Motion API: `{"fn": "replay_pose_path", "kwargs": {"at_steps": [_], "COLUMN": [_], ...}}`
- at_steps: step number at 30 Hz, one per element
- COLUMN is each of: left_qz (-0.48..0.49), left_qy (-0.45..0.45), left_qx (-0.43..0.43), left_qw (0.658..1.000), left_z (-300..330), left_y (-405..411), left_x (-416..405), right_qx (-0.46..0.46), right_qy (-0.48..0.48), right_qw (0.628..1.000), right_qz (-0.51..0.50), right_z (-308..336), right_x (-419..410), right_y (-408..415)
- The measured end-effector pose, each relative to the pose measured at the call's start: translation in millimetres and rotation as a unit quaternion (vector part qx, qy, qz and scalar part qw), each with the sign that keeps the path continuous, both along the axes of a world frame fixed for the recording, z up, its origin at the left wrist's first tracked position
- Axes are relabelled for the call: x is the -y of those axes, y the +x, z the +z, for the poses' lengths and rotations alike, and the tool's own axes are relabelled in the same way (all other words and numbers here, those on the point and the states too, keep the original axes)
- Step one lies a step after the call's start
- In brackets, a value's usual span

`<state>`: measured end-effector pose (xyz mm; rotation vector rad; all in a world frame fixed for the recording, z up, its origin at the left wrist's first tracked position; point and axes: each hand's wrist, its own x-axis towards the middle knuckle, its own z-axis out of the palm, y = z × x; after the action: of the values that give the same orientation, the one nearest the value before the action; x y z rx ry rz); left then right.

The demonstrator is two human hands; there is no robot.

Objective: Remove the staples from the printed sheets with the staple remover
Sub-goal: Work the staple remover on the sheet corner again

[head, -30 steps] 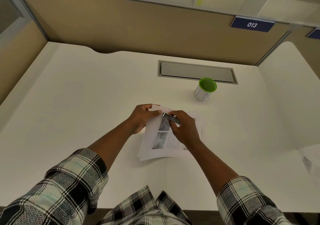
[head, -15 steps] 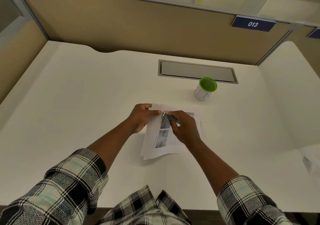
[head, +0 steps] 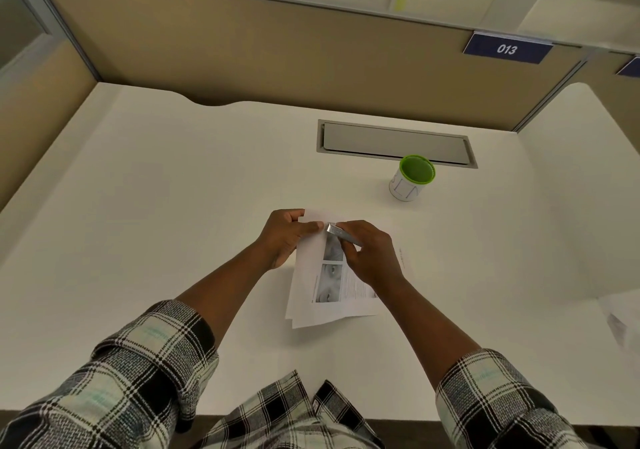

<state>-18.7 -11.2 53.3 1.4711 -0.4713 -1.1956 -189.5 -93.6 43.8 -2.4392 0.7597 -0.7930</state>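
A stapled set of printed sheets (head: 329,296) with two grey pictures and text is held at the middle of the white desk, its lower end resting on the desk. My left hand (head: 285,235) pinches the sheets' top left corner. My right hand (head: 370,253) grips a silver metal staple remover (head: 341,234), whose tip meets the paper at that corner, right beside my left thumb. The staple itself is too small to make out.
A white cup with a green rim (head: 412,178) stands behind and to the right of my hands. A grey cable hatch (head: 394,144) is set into the desk behind it. More paper (head: 620,320) lies at the right edge. Partition walls (head: 277,54) enclose the desk.
The sheets' lower edge has swung a little, and another sheet under them at the right is less visible. Both hands stay at the top corner with the remover's tip against it.
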Motion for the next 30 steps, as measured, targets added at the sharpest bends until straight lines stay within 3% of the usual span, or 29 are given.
{"fn": "replay_pose_path", "kwargs": {"at_steps": [14, 30], "left_qz": [-0.017, -0.005], "left_qy": [0.04, 0.053], "left_qx": [0.019, -0.043], "left_qw": [0.999, 0.998], "left_z": [-5, -4], "left_y": [3, 4], "left_x": [2, 2], "right_qx": [-0.006, -0.017], "right_qy": [-0.037, -0.119], "right_qw": [0.999, 0.991], "right_qz": [0.028, 0.059], "right_z": [-2, 0], "right_x": [3, 11], "right_y": [-1, -2]}}
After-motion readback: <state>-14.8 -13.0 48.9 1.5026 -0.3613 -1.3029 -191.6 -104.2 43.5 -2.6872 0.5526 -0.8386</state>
